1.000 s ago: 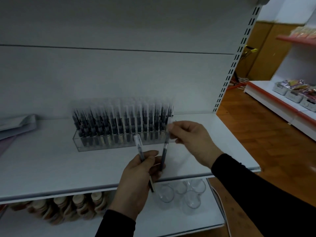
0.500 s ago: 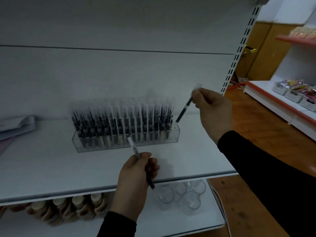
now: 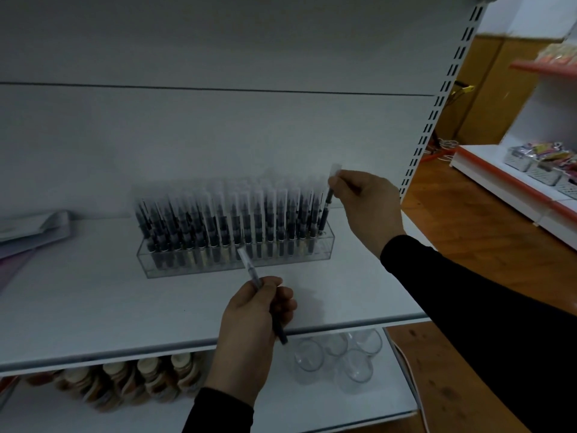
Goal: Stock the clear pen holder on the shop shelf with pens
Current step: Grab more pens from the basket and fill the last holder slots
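A long clear pen holder [image 3: 327,245] stands on the white shelf [image 3: 93,301], packed with several upright dark pens with clear caps. My right hand [image 3: 365,201] pinches one pen [image 3: 327,203] near its cap, its tip lowered into the holder's right end. My left hand [image 3: 253,317] grips another pen [image 3: 251,271] in front of the holder, above the shelf's front edge, with the clear cap pointing up towards the holder.
Flat packets [image 3: 34,229] lie at the shelf's left end. On the lower shelf stand clear glass cups [image 3: 337,354] and a row of round wooden items [image 3: 125,379]. A perforated upright [image 3: 437,98] bounds the shelf on the right. Another rack with baskets [image 3: 543,170] is far right.
My right hand took a pen from my left hand, swung it up to the right, then brought it down into the holder's right end. My left hand stays with its pen.
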